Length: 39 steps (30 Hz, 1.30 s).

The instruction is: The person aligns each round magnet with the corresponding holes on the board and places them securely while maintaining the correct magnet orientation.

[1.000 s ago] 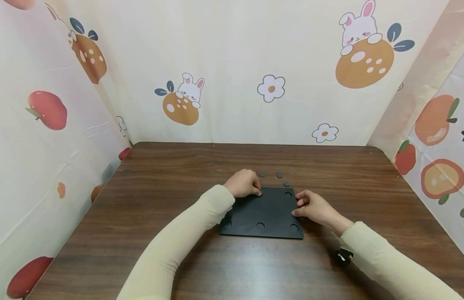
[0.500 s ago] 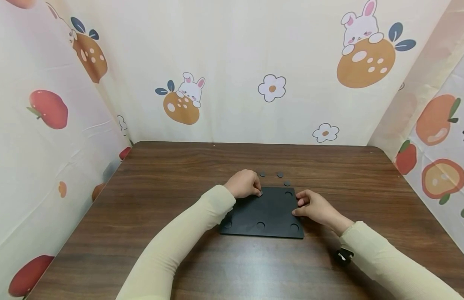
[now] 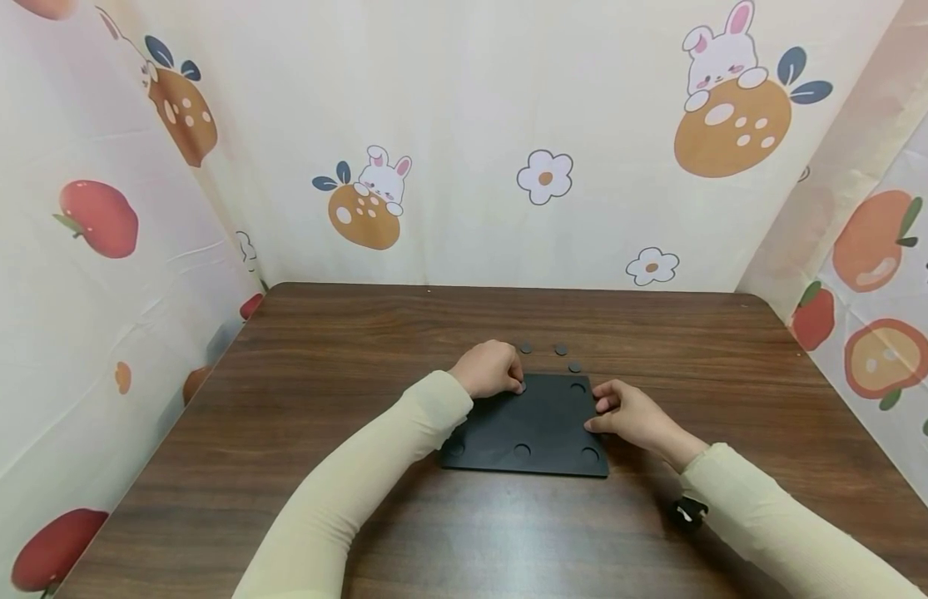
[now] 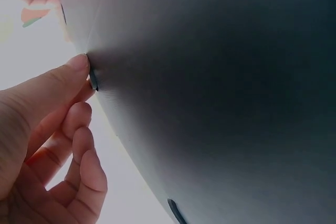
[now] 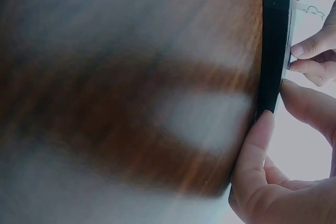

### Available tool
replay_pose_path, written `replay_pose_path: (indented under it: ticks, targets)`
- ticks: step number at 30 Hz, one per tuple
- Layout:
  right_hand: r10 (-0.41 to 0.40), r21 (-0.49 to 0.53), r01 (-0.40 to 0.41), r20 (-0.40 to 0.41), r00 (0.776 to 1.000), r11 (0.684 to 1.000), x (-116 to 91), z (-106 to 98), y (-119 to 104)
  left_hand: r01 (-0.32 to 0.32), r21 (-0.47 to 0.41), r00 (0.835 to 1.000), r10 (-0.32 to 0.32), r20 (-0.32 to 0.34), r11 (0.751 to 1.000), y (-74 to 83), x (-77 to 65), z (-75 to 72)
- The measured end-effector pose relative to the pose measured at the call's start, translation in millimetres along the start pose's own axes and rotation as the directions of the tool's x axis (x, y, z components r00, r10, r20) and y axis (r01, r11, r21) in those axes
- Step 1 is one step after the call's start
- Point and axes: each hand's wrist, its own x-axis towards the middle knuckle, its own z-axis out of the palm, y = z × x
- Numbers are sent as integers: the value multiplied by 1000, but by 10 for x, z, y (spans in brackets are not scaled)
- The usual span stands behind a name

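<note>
A flat black board (image 3: 542,423) with shallow round recesses lies on the brown table. At its far edge, my left hand (image 3: 488,368) pinches a small dark disc (image 4: 93,80) between thumb and index finger, right at the middle far recess. The other fingers of that hand are curled loosely behind. My right hand (image 3: 634,414) holds the board's right edge, thumb and fingers against it; the right wrist view shows the fingertips (image 5: 266,119) at the board's side. A near-left recess (image 3: 454,450), a near-middle one, a near-right one and a far-right one show no disc.
Beyond the board lie three loose dark discs: a left one (image 3: 525,348), a right one (image 3: 561,349) and a nearer one (image 3: 574,367). Fruit-and-rabbit patterned curtains (image 3: 464,125) enclose the table (image 3: 344,333) at the back and sides. A black device sits under the right sleeve.
</note>
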Motion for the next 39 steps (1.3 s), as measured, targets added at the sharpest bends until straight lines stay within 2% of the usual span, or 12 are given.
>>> replay_pose_path:
  ticks: [15, 24, 29, 39]
  targets:
    - [5, -7, -5, 0, 1000, 1000, -3, -10, 0, 0, 9, 1000, 0, 0, 1000, 24, -47, -41]
    - [10, 3, -10, 2, 1000, 1000, -5, -11, -13, -1, -141, 999, -4, -35, 990, -52, -137, -94]
    - [10, 6, -10, 1, 1000, 1000, -6, -5, -13, 1, -205, 998, -16, -68, 979, -124, -223, -117]
    - [16, 6, -16, 2, 1000, 1000, -1, 3, -21, 60, -251, 990, -90, -108, 966, -275, -508, -173]
